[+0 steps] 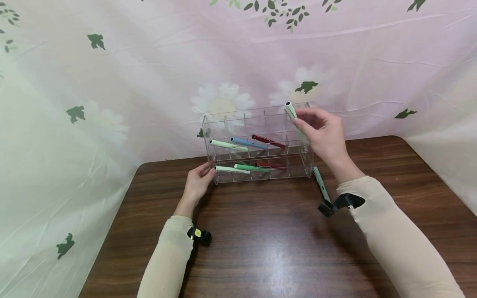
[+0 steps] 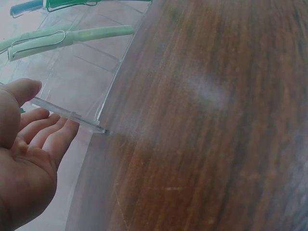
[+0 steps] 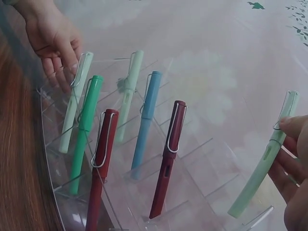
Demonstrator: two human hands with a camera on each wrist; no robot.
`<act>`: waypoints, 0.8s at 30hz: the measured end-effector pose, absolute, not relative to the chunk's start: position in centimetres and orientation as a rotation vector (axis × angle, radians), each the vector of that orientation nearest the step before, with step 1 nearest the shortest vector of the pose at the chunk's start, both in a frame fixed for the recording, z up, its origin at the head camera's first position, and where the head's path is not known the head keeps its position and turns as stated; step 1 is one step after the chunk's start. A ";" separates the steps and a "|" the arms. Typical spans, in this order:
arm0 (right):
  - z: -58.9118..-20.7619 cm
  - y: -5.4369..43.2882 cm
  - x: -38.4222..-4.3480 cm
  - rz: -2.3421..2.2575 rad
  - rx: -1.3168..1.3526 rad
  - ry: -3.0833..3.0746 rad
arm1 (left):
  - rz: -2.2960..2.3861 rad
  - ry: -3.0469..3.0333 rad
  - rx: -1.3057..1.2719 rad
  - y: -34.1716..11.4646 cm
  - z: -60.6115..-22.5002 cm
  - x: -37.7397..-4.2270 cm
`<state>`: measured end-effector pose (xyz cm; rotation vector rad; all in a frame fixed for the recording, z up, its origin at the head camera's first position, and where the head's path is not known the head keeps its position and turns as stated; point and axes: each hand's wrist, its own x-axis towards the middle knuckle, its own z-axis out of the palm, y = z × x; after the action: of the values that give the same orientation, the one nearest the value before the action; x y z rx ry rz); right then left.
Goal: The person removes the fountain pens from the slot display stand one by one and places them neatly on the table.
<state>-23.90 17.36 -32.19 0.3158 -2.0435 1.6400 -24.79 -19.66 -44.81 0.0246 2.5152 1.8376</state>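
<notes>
A clear acrylic pen rack (image 1: 242, 181) stands on the table. My right hand (image 1: 325, 133) pinches a pale green pen (image 3: 263, 171) between thumb and fingers, over the rack's right end, tilted with its clip end up. At the rack's left end, my left hand (image 1: 197, 181) holds the side panel, thumb on one face and fingers on the other. Leaning in the front tier are a pale green pen (image 3: 75, 103), a green pen (image 3: 85, 130) and a red pen (image 3: 103, 154). Behind them lean another pale green pen (image 3: 129, 96), a blue pen (image 3: 147, 120) and a dark red pen (image 3: 168, 159).
A grey-green pen (image 1: 321, 184) lies on the brown wooden table (image 1: 253, 248) just right of the rack, partly behind the right wrist's black camera mount (image 1: 327, 208). Close behind the rack hangs a floral cloth (image 1: 164, 103).
</notes>
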 end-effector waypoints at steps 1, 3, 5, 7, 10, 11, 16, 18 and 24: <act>-32.2 17.4 -23.8 1.639 0.311 -2.048 | 1.840 2.515 0.027 -19.7 -44.8 -24.8; -32.2 17.6 -23.7 1.643 0.312 -2.050 | 1.833 2.521 0.032 -19.7 -44.8 -24.8; -32.3 17.8 -23.6 1.648 0.313 -2.051 | 1.829 2.524 0.031 -19.7 -44.8 -24.8; -32.3 17.9 -23.4 1.649 0.316 -2.052 | 1.827 2.526 0.029 -19.7 -44.8 -24.8; -32.5 18.3 -23.2 1.632 0.309 -2.072 | 1.832 2.524 0.029 -19.7 -44.9 -24.8; -32.6 18.4 -23.2 1.624 0.307 -2.081 | 1.837 2.520 0.029 -19.7 -44.9 -24.8; -33.0 19.0 -22.9 1.598 0.297 -2.134 | 1.836 2.523 0.025 -19.7 -45.0 -24.8; -33.1 19.2 -22.7 1.597 0.293 -2.143 | 1.832 2.527 0.022 -19.7 -44.9 -24.8; -33.7 19.9 -22.1 1.584 0.275 -2.161 | 1.819 2.532 0.023 -19.6 -44.8 -24.6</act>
<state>-22.12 19.91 -33.72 0.2750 -2.1607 1.5845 -24.65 -19.64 -44.76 0.0227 2.5322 1.8189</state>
